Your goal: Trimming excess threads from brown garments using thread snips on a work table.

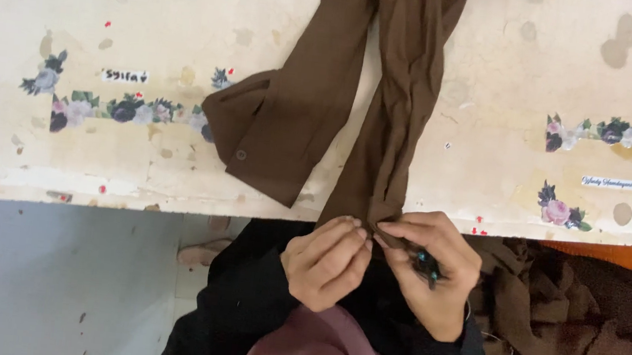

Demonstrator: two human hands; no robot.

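Both hands are held together at the near edge of the surface (138,176). The cuff end of a brown sleeve (394,131) is pinched by the left hand (325,262) and right hand (431,270); a small dark tool with teal specks (426,265) is gripped in the right palm. A second sleeve with a button (283,120) is laid flat further out. Brown cloth (572,326) is piled at right.
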